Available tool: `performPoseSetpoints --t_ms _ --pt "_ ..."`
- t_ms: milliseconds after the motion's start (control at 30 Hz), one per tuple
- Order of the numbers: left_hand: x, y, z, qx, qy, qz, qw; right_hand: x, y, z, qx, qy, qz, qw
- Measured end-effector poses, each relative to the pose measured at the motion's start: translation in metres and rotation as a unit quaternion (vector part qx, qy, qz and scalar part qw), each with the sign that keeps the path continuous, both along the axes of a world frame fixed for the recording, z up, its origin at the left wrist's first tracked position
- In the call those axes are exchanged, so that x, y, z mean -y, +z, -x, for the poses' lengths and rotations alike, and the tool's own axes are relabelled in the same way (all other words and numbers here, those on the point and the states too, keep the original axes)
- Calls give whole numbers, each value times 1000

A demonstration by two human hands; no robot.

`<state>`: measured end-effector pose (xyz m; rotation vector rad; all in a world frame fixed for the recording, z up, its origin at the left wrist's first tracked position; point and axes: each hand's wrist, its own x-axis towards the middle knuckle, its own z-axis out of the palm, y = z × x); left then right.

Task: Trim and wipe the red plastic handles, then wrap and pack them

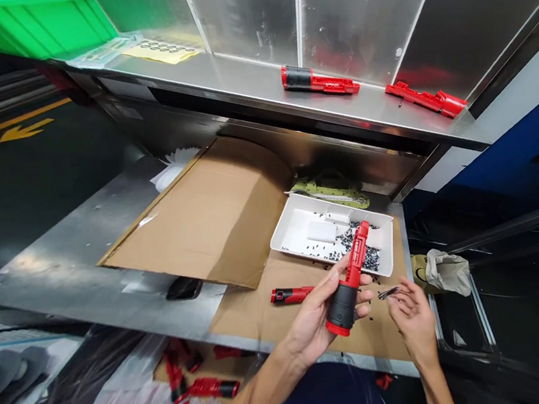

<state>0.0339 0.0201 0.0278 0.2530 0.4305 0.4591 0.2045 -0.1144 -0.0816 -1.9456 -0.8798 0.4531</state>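
Note:
My left hand [318,318] is wrapped round a red and black tool housing [349,280], holding it tilted with its red end pointing up toward the tray. Just to its right, my right hand [411,315] pinches a small dark metal part [387,292] between its fingertips. A white tray [296,225] with several small black screws and white blocks sits right behind the housing. Another red and black housing piece [290,295] lies on the cardboard left of my left hand.
A large cardboard sheet [212,215] leans up over the steel bench. Two red housings [319,81] [426,99] lie on the upper metal shelf, beside a green bin [42,23]. More red parts [207,387] lie below the bench edge. A crumpled bag [445,269] sits right.

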Motion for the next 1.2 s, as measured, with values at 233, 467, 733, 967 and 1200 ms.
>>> performPoseSetpoints --t_ms 233,467,733,967,1200 --pt "14 17 -14 38 10 15 999 22 104 44 25 -29 -371 928" --pt "24 19 -17 60 -5 32 998 24 110 60 122 81 -311 939" --pt "28 22 -15 2 -10 -6 1000 10 108 87 124 -15 -353 927" --pt "29 30 -15 -6 -12 12 1000 13 106 84 135 -22 -332 933" --pt "31 30 -15 -33 -35 -18 999 13 104 86 135 -35 -341 930"
